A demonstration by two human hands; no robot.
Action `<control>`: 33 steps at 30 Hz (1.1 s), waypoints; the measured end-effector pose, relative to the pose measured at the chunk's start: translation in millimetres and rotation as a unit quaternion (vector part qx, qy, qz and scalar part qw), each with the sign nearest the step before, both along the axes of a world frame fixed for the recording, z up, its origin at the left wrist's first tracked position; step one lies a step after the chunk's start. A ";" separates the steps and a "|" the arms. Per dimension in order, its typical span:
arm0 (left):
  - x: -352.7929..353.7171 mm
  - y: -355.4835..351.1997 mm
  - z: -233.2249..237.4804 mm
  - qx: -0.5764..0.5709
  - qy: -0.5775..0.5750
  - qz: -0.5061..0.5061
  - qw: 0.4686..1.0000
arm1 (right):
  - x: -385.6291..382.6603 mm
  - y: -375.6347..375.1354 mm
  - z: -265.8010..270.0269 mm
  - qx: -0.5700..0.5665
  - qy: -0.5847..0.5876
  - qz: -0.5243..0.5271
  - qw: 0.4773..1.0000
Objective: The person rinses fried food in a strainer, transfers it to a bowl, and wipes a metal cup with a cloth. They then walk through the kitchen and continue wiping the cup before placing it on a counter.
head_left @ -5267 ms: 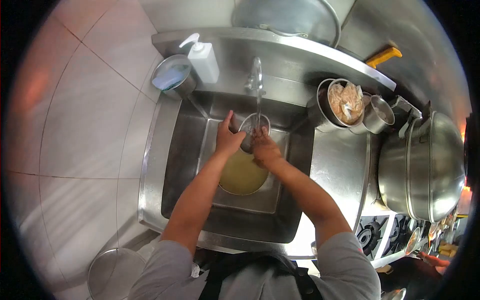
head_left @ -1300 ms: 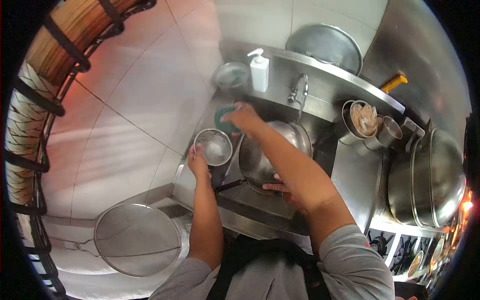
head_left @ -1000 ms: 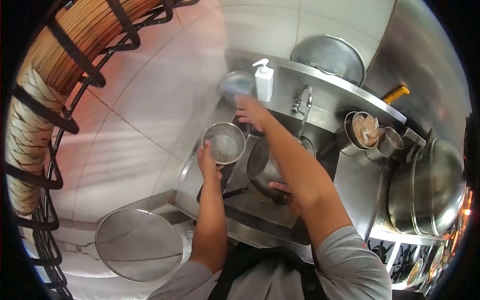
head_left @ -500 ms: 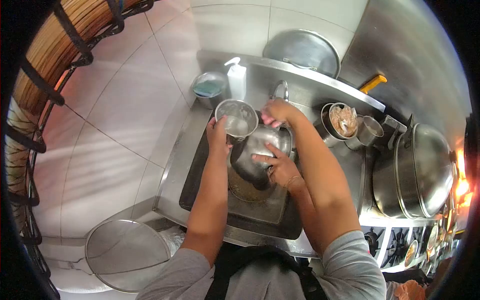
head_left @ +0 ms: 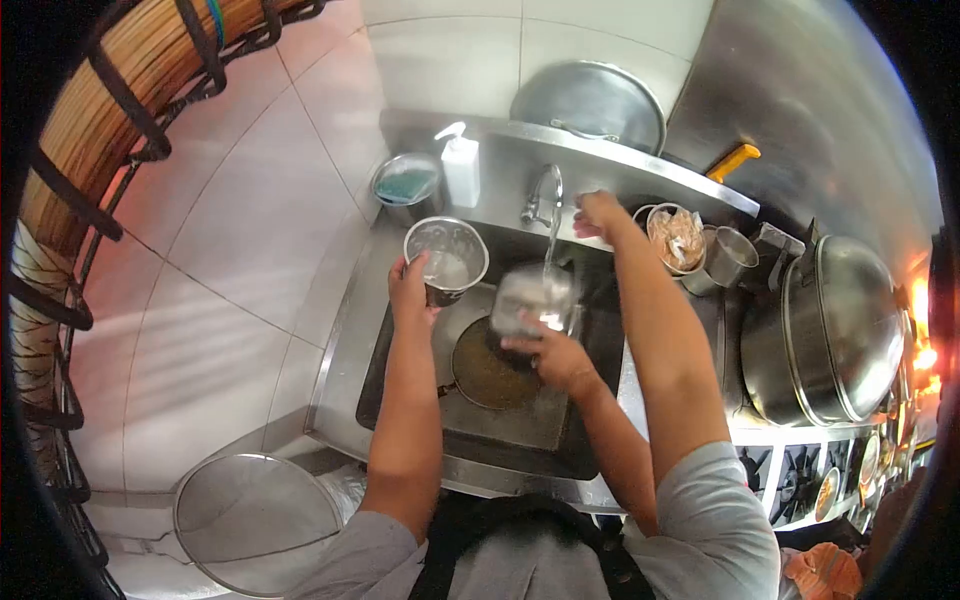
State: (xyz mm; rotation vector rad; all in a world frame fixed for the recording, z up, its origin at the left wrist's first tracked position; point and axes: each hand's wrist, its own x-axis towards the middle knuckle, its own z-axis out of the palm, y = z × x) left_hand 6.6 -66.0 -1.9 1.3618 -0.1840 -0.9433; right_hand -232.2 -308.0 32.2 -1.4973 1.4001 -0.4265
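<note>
My left hand (head_left: 412,288) grips a round steel canister (head_left: 447,255) at its left side, thumb inside the rim; some whitish liquid shows at its bottom. My right hand (head_left: 598,216) is just right of the faucet (head_left: 548,195), fingers slightly curled and apart, with nothing visible in them. Water runs from the spout into the sink (head_left: 480,430). Beneath my right arm, another person's hand (head_left: 552,352) holds a shiny metal bowl (head_left: 535,300), blurred, under the stream. A dark round pan (head_left: 495,375) lies in the sink.
Behind the sink stand a white pump bottle (head_left: 461,170) and a steel pot with a green sponge (head_left: 407,187). Steel containers (head_left: 735,256) and a large lidded pot (head_left: 830,335) are at right. A round mesh strainer (head_left: 258,520) is lower left; flames (head_left: 924,357) show far right.
My right hand has moved right, away from the faucet, whose stream now shows. The canister has shifted slightly left and down. The other person's hand has moved lower with the bowl.
</note>
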 end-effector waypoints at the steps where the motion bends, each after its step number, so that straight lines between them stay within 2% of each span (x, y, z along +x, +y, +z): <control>1: 3.3 0.4 -2.7 -0.039 0.013 -0.025 0.999 | 9.2 -8.2 -20.6 0.046 -0.083 -0.069 0.993; 2: 4.4 2.8 0.0 -0.044 0.010 -0.028 0.999 | 16.7 -19.0 -42.2 0.092 -0.166 -0.137 0.972; 4: 4.3 8.3 7.2 -0.007 -0.003 -0.010 1.000 | 31.1 -43.0 -85.0 0.111 -0.211 -0.148 0.960; 6: 9.5 7.9 1.3 -0.010 0.001 0.009 1.000 | 41.6 -46.8 -90.0 0.139 -0.250 -0.156 0.945; 9: 18.2 14.7 -16.9 -0.001 0.004 0.010 1.000 | 49.3 -26.4 -78.2 0.114 -0.283 -0.237 0.922; 13: 7.0 6.9 -13.1 0.032 -0.002 0.031 0.999 | 38.5 -27.8 -73.0 0.116 -0.308 -0.175 0.928; 15: 4.8 1.5 -19.3 0.004 0.005 -0.002 1.000 | 31.0 -29.4 -72.2 0.153 -0.381 -0.155 0.898; 16: 1.7 -3.3 -21.3 0.009 0.007 -0.004 1.000 | 25.9 -29.9 -71.7 0.156 -0.379 -0.159 0.898; 18: -5.8 -11.6 -22.8 -0.008 0.006 -0.010 1.000 | 20.8 -22.4 -55.0 0.142 -0.238 -0.085 0.957; 19: -11.0 -14.6 -19.6 0.007 0.009 -0.015 1.000 | 18.9 -12.1 -42.0 0.109 -0.211 -0.090 0.967; 23: -16.9 -23.8 -20.4 -0.054 0.017 -0.056 0.997 | 19.4 -1.2 -20.6 0.100 -0.216 -0.074 0.968; 24: -18.2 -20.8 -14.1 -0.042 0.031 -0.042 0.998 | 16.6 0.0 -16.6 0.103 -0.215 -0.076 0.968; 25: -20.0 -19.2 -9.1 -0.029 0.045 -0.030 0.998 | 13.4 -0.5 -12.2 0.073 -0.165 -0.048 0.982; 26: -15.4 -19.5 -14.0 -0.025 0.045 -0.032 0.998 | 9.7 -2.2 -9.9 0.043 -0.115 -0.020 0.992; 28: 2.3 -17.9 -27.6 -0.043 0.047 -0.007 0.998 | 2.2 -4.4 -9.0 0.034 -0.091 -0.031 0.995; 29: 4.8 -14.1 -25.5 0.016 -0.019 0.001 1.000 | -2.0 -5.6 -8.6 0.016 -0.069 -0.048 0.996; 30: 7.4 -11.9 -22.9 0.017 -0.019 0.001 1.000 | -5.9 -6.3 -7.6 -0.004 -0.045 -0.063 0.997; 33: 16.3 -8.6 -20.6 0.018 -0.024 0.032 0.999 | -14.8 -10.0 -7.1 0.002 -0.070 -0.065 0.995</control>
